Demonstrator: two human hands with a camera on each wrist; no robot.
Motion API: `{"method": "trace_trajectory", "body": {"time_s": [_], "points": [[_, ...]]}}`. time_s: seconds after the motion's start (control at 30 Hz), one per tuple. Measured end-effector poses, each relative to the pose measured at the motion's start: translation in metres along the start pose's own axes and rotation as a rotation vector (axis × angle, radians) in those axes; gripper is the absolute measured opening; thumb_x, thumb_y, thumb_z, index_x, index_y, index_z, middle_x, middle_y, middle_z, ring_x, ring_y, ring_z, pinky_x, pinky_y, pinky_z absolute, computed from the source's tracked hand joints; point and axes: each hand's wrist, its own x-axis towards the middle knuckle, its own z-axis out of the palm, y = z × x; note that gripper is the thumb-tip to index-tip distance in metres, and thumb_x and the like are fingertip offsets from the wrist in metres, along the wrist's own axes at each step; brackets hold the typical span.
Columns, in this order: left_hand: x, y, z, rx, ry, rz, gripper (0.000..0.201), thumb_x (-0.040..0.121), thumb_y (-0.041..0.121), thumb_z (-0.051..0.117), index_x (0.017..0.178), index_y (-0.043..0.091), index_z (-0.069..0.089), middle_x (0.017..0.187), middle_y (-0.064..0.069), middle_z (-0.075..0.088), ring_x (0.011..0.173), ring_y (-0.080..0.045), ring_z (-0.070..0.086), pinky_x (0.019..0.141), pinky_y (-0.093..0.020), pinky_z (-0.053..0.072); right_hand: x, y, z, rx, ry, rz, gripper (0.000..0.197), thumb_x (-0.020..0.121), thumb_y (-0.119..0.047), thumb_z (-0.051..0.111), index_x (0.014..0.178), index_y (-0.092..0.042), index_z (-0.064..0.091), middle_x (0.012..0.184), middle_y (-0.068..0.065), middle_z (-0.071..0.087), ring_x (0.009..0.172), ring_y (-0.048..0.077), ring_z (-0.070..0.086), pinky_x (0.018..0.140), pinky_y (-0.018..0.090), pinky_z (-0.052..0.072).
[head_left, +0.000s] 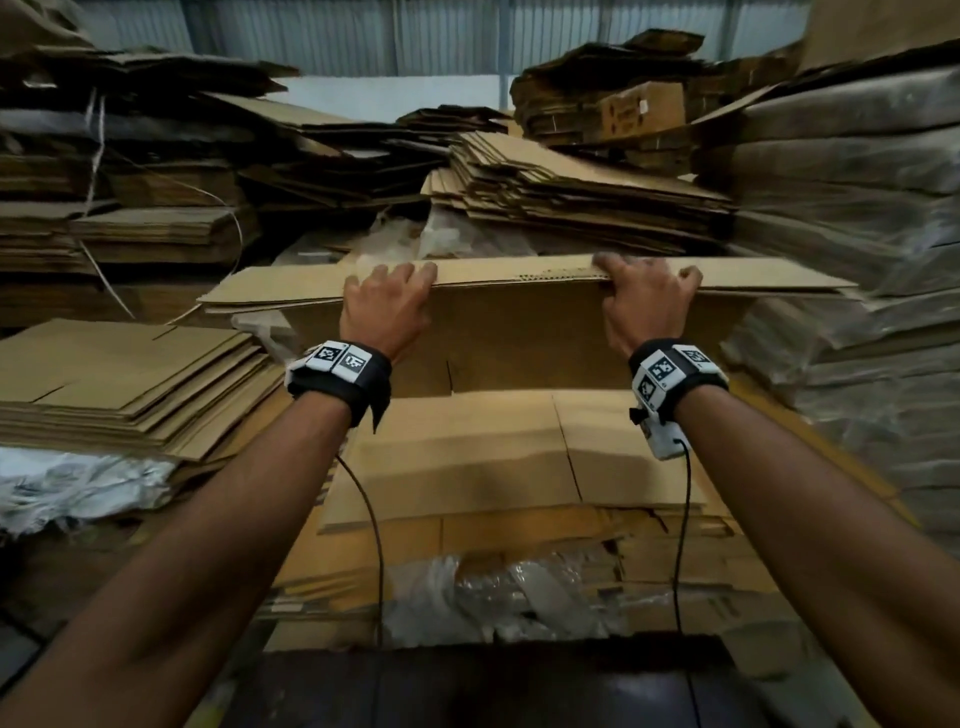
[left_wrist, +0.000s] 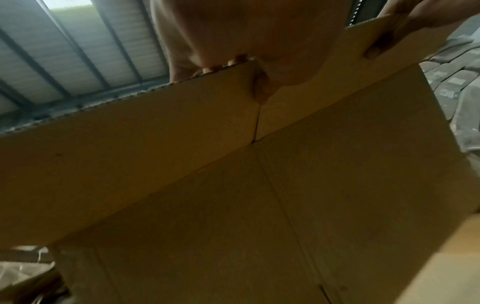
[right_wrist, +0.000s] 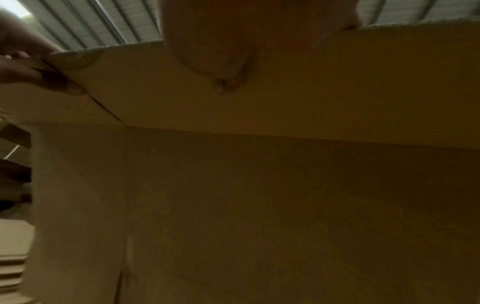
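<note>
now, in the head view, both hands are gripping a flattened carton by its top edge. the left hand and the right hand are curling their fingers over a folded-over flap, well apart from each other and about level, so neither is nearer. the carton's long axis is running left to right across the person. its body is hanging down from the fingers toward the cardboard stack below, and i cannot tell whether its lower edge is touching that stack. the coming move, as i judge it, is turning on this: the sheet is lying below the knuckles, its wide face toward the person. a printed box at the back is carrying marks too small to read. the wrist bands are showing only black-and-white square codes.

in the left wrist view, the left hand's fingertips are hooking over the corrugated edge while its thumb is pressing the near face beside a flap slit. the right hand is pinching the next flap at upper right. no writing is showing on the carton.

in the right wrist view, the right hand's thumb is pressing the flap's near face, and the left hand is clamping the edge at far left. the carton is looking plain brown and blurred.
</note>
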Motion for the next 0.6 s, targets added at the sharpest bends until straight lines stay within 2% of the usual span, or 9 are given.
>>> {"method": "trace_trajectory", "body": {"time_s": [0.1, 0.17, 0.3, 0.37, 0.43, 0.47, 0.53, 0.6], "points": [[0.004, 0.0, 0.05, 0.002, -0.014, 0.0, 0.054, 0.09, 0.017, 0.057, 0.143, 0.018, 0.048, 0.124, -0.016, 0.063, 0.107, -0.04, 0.06, 0.087, -0.062, 0.05, 0.003, 0.013, 0.04, 0.014, -0.018, -0.026, 0.043, 0.094, -0.014, 0.06, 0.135, -0.026, 0.06, 0.133, 0.005, 0.067, 0.125, 0.034, 0.056, 0.111, 0.071, 0.023], [-0.001, 0.003, 0.083, 0.013, -0.086, -0.022, 0.054, 0.094, 0.021, 0.056, 0.146, 0.022, 0.044, 0.129, -0.015, 0.061, 0.114, -0.04, 0.057, 0.093, -0.066, 0.045, -0.009, 0.019, 0.069, 0.016, -0.099, -0.039, 0.046, 0.096, -0.016, 0.058, 0.141, -0.025, 0.055, 0.138, 0.006, 0.063, 0.13, 0.034, 0.052, 0.111, 0.073, 0.02], [-0.037, 0.018, 0.153, 0.067, -0.377, -0.047, 0.053, 0.099, 0.029, 0.05, 0.152, 0.029, 0.039, 0.141, -0.009, 0.058, 0.138, -0.04, 0.042, 0.111, -0.069, 0.028, -0.062, 0.039, 0.129, 0.014, -0.379, -0.059, 0.055, 0.095, -0.006, 0.051, 0.147, -0.026, 0.049, 0.142, 0.006, 0.059, 0.133, 0.03, 0.049, 0.113, 0.074, 0.018], [-0.065, 0.03, 0.184, 0.115, -0.522, -0.025, 0.052, 0.1, 0.029, 0.049, 0.151, 0.031, 0.037, 0.145, -0.006, 0.055, 0.144, -0.04, 0.036, 0.112, -0.068, 0.025, -0.099, 0.05, 0.156, -0.017, -0.53, -0.043, 0.06, 0.095, -0.003, 0.049, 0.148, -0.03, 0.047, 0.146, 0.004, 0.057, 0.136, 0.027, 0.048, 0.114, 0.073, 0.019], [-0.097, 0.04, 0.209, 0.124, -0.617, -0.001, 0.046, 0.102, 0.025, 0.047, 0.147, 0.03, 0.038, 0.137, -0.007, 0.06, 0.131, -0.036, 0.05, 0.103, -0.058, 0.041, -0.134, 0.057, 0.177, -0.044, -0.64, -0.043, 0.057, 0.097, -0.005, 0.049, 0.147, -0.032, 0.048, 0.144, 0.003, 0.058, 0.134, 0.028, 0.05, 0.112, 0.075, 0.021], [-0.113, 0.043, 0.219, 0.116, -0.653, 0.014, 0.044, 0.102, 0.021, 0.045, 0.145, 0.029, 0.04, 0.129, -0.007, 0.064, 0.118, -0.033, 0.059, 0.092, -0.048, 0.048, -0.15, 0.06, 0.185, -0.061, -0.691, -0.054, 0.055, 0.098, -0.007, 0.049, 0.146, -0.033, 0.047, 0.142, 0.004, 0.06, 0.133, 0.028, 0.051, 0.112, 0.076, 0.021], [-0.141, 0.049, 0.238, 0.108, -0.714, 0.049, 0.045, 0.101, 0.012, 0.043, 0.144, 0.027, 0.042, 0.117, -0.006, 0.068, 0.1, -0.029, 0.067, 0.071, -0.037, 0.048, -0.175, 0.064, 0.199, -0.097, -0.791, -0.076, 0.053, 0.1, -0.009, 0.05, 0.147, -0.035, 0.046, 0.14, 0.004, 0.061, 0.13, 0.028, 0.054, 0.111, 0.076, 0.024], [-0.159, 0.053, 0.252, 0.106, -0.753, 0.073, 0.045, 0.102, 0.008, 0.041, 0.144, 0.026, 0.043, 0.112, -0.005, 0.068, 0.094, -0.027, 0.067, 0.067, -0.035, 0.048, -0.191, 0.07, 0.213, -0.076, -0.868, -0.061, 0.059, 0.098, -0.005, 0.049, 0.148, -0.036, 0.045, 0.142, 0.003, 0.059, 0.13, 0.028, 0.054, 0.111, 0.077, 0.024]]}}
